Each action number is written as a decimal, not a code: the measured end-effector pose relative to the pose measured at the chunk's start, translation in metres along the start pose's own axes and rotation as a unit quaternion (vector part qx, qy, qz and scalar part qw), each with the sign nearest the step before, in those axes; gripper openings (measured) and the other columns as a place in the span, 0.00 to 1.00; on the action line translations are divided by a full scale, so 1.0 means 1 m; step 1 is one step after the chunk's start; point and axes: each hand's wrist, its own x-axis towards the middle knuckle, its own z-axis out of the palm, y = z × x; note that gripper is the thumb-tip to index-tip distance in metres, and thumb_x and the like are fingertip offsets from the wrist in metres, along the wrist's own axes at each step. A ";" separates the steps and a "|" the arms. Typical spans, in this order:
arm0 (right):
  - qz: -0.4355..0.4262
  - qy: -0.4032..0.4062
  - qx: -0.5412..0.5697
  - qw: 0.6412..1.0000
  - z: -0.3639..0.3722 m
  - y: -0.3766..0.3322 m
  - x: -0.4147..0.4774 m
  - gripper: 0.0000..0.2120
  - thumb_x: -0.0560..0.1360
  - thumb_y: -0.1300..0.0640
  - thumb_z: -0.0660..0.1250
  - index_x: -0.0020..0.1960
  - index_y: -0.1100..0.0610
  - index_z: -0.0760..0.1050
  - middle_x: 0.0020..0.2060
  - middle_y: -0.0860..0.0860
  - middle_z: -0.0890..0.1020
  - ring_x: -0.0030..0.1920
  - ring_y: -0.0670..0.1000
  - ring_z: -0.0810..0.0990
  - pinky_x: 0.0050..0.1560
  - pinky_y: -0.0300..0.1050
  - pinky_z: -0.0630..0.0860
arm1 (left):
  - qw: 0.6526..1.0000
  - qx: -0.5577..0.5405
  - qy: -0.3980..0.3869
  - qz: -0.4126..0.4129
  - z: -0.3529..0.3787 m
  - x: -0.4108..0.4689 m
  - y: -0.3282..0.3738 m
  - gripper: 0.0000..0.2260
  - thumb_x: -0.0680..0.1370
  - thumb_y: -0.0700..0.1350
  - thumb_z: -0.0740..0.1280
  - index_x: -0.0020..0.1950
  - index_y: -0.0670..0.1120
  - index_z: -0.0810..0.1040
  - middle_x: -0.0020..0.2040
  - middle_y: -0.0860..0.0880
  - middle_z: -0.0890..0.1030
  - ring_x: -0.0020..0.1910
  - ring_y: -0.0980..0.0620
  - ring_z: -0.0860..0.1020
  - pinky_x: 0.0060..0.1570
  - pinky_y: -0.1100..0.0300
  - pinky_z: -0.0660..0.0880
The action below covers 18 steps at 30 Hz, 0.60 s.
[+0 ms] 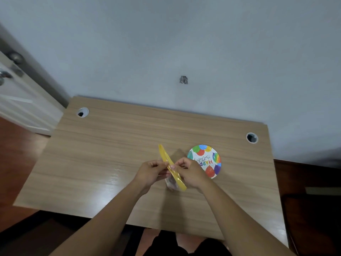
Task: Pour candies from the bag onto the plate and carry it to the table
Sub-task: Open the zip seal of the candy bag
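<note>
A clear candy bag with a yellow top strip (172, 172) is held upright above the wooden desk (110, 154). My left hand (151, 171) pinches the strip from the left and my right hand (190, 173) pinches it from the right. The bag's clear lower part shows below my hands, with its contents blurred. A round paper plate (207, 159) printed with balloons and "Happy Birthday" lies flat on the desk just right of my right hand, which covers its near left edge. Nothing lies on the visible part of the plate.
The desk stands against a pale wall and has a cable hole at the back left (82, 112) and one at the back right (251, 138). A white door with a knob (16, 58) is at the far left. A dark chair (313, 218) stands at the right.
</note>
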 end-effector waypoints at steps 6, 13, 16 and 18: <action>0.011 0.060 -0.007 0.998 0.002 -0.003 -0.002 0.10 0.78 0.51 0.77 0.51 0.56 0.82 0.49 0.55 0.89 0.52 0.57 0.87 0.50 0.46 0.78 | 0.999 0.013 0.017 0.035 0.008 0.004 -0.007 0.08 0.84 0.37 0.69 0.47 0.34 0.82 0.48 0.34 0.86 0.44 0.47 0.87 0.50 0.62 0.86; 0.007 0.104 -0.039 0.994 0.006 -0.008 -0.005 0.08 0.80 0.52 0.73 0.52 0.56 0.79 0.47 0.55 0.88 0.50 0.57 0.86 0.46 0.47 0.76 | 0.999 0.009 0.025 0.035 0.009 0.004 -0.010 0.11 0.83 0.36 0.69 0.53 0.27 0.82 0.49 0.33 0.86 0.42 0.49 0.88 0.48 0.64 0.86; 0.001 0.110 -0.056 0.992 0.007 -0.009 -0.008 0.07 0.81 0.53 0.72 0.52 0.56 0.78 0.43 0.52 0.85 0.45 0.54 0.83 0.42 0.44 0.74 | 0.999 0.029 0.027 0.035 0.008 0.001 -0.009 0.12 0.83 0.37 0.69 0.53 0.25 0.82 0.50 0.33 0.88 0.44 0.49 0.89 0.51 0.63 0.86; 0.000 0.114 -0.066 0.991 0.008 -0.010 -0.010 0.06 0.81 0.54 0.71 0.52 0.56 0.77 0.42 0.49 0.83 0.44 0.51 0.81 0.41 0.43 0.73 | 0.998 0.039 0.024 0.036 0.009 -0.002 -0.006 0.10 0.83 0.37 0.70 0.48 0.30 0.84 0.47 0.36 0.89 0.42 0.51 0.89 0.50 0.64 0.86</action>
